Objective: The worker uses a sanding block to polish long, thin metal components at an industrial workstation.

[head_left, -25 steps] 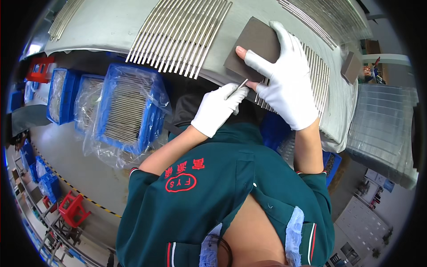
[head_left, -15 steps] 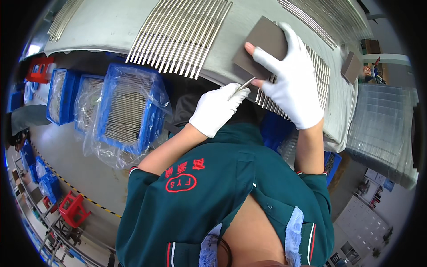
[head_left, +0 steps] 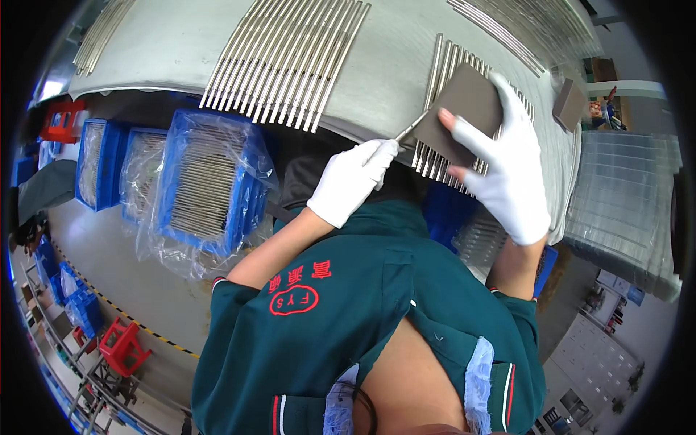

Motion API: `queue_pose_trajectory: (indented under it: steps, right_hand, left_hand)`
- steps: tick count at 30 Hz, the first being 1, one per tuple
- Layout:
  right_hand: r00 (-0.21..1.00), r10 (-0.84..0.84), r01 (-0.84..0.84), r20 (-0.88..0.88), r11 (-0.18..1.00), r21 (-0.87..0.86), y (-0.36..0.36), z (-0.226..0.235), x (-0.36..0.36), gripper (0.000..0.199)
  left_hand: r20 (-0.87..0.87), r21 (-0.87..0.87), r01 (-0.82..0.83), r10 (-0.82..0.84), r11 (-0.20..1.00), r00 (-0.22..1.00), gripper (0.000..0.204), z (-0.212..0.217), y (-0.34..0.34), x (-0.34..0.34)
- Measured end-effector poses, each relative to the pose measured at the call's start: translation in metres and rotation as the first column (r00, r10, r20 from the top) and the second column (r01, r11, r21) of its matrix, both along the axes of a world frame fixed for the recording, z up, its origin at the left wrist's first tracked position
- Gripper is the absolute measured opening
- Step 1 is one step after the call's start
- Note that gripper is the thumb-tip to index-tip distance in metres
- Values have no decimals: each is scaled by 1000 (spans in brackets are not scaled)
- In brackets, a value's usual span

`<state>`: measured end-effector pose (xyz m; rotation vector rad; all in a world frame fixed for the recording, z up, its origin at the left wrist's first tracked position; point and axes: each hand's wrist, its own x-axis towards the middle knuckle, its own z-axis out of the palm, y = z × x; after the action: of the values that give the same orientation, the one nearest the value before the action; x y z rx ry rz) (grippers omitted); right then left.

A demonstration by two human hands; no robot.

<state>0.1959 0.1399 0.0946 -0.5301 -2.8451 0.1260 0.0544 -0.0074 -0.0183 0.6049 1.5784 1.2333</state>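
Note:
My left hand [head_left: 354,180], in a white glove with closed fingers, grips one end of a thin metal rod [head_left: 411,126] just off the table's near edge. The rod slants up to the right, and its far end meets or passes behind a grey-brown rectangular block [head_left: 464,109]. My right hand [head_left: 511,170] wears a white glove with bare thumb and fingertip showing, and it holds that block by its edges. Under and around the block lies a row of metal rods [head_left: 437,69], partly hidden by the block and hand. Another row of rods [head_left: 286,61] lies to the left.
The pale-covered table [head_left: 395,54] spans the top. A second block [head_left: 570,106] sits at its right end, near more rods [head_left: 500,32]. Lower left are blue crates [head_left: 177,210] of rods in clear plastic. Stacked clear trays [head_left: 620,210] stand at right, a red stool [head_left: 122,346] further off.
My right hand has carried the block rightward and nearer, over the right row of rods. My left hand stays nearly in place, and more of its rod shows.

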Motion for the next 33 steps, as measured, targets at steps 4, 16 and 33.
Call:
queue_pose_trajectory:
  steps: [4,16,33]
  right_hand:
    - [995,43,-41,-94,999,24,0,-13,-44,70]
    - [994,-26,31,-106,998,51,14,-10,-37,73]
    - [993,32,-33,-117,999,-5,-6,-17,-30,67]
  left_hand:
    - [-156,16,-27,30,999,987,34,9,-2,4]
    - [-285,-3,109,-106,994,953,27,2,2,5]
    - [-202,-6,147,-145,989,969,32,6,6,11]
